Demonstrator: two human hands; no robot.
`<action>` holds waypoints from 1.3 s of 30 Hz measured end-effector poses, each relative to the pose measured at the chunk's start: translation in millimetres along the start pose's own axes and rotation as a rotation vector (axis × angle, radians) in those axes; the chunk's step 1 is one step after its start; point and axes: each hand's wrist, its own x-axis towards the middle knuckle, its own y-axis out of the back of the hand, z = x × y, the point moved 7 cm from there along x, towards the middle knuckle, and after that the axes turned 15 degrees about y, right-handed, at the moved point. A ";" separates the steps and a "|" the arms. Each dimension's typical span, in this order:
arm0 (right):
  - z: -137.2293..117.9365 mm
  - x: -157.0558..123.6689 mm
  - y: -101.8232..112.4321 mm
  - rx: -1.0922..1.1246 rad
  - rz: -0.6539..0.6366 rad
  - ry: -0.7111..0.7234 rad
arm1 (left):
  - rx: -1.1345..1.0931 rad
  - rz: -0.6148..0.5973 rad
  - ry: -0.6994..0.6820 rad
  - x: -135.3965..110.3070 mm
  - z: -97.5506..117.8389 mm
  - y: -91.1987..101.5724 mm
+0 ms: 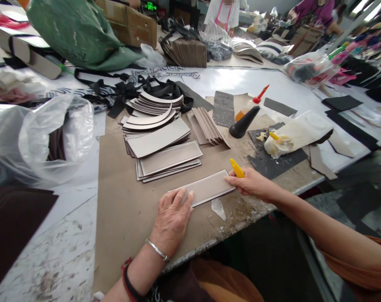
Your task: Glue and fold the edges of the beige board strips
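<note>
A flat rectangular panel [206, 189], beige with a pale border and dark edge, lies on the brown work sheet. My left hand [174, 214] rests on the panel's left end, its fingers stretched out flat. At the opposite end, my right hand [250, 182] is closed round a tool with a yellow handle [237, 168]. The tool's working end is hidden by my fingers, which touch or nearly touch the panel's right end. Just behind the panel sits a stack of similar bordered panels [171, 159], with plain light panels [160, 137] and curved strips [152, 117] beyond.
To the right, a whitish glue-smeared container [299, 132] lies tilted on dark scraps, a yellow handle at its mouth. A black cone [244, 122] and a red-tipped bottle [256, 100] stand nearby. A clear plastic bag [79, 138] is at left. Two people work at the back.
</note>
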 end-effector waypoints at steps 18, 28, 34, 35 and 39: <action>-4.2 -7.0 -1.3 0.099 0.007 0.048 | -0.378 0.041 0.231 -16.1 -14.1 55.6; -35.6 -27.6 -39.9 0.287 0.001 0.064 | -2.079 -0.427 1.011 -7.8 59.2 -16.8; -53.5 -35.6 -54.3 0.118 0.020 0.191 | -2.353 0.017 1.066 12.1 45.5 -0.3; -54.2 -35.8 -55.8 0.101 0.031 0.206 | -2.363 0.039 1.081 12.0 42.9 0.9; -51.8 -35.2 -59.0 0.046 0.065 0.250 | -2.395 0.058 1.105 11.5 32.3 6.2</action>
